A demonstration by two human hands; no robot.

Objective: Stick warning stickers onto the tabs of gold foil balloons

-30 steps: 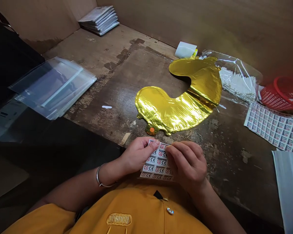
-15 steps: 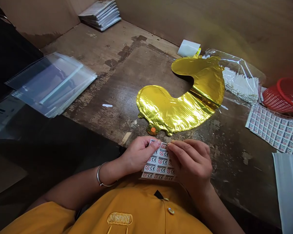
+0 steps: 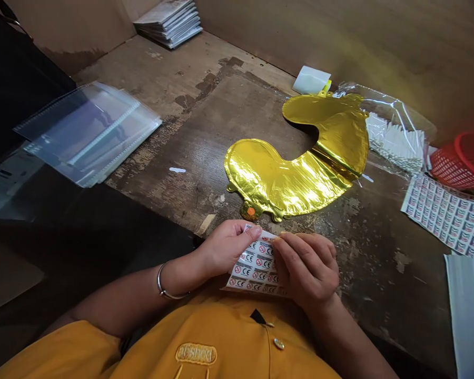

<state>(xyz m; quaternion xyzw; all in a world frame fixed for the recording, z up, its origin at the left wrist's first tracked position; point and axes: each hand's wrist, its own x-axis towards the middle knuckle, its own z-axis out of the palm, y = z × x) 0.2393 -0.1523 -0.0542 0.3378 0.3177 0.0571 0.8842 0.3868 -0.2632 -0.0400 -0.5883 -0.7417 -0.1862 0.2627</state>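
My left hand pinches the upper left edge of a white sticker sheet printed with rows of CE marks and red crossed-out circles. At the sheet's upper right edge, the thumb and fingers of my right hand are pressed together on it, by the top row. Whether a sticker is lifted there is too small to tell. Just beyond my hands, a flat gold foil balloon, curved like a C, lies on the table. It has small tabs and an orange dot at its near end.
Clear plastic sleeves lie at the left, and a paper stack at the back. On the right are a bag of white sticks, a red basket, another sticker sheet and pale sheets. The worn wooden table ends near my body.
My right fingers have shifted slightly along the top edge of the sheet, and the sheet tilts a little more. The whole view has moved slightly; the balloon lies as before.
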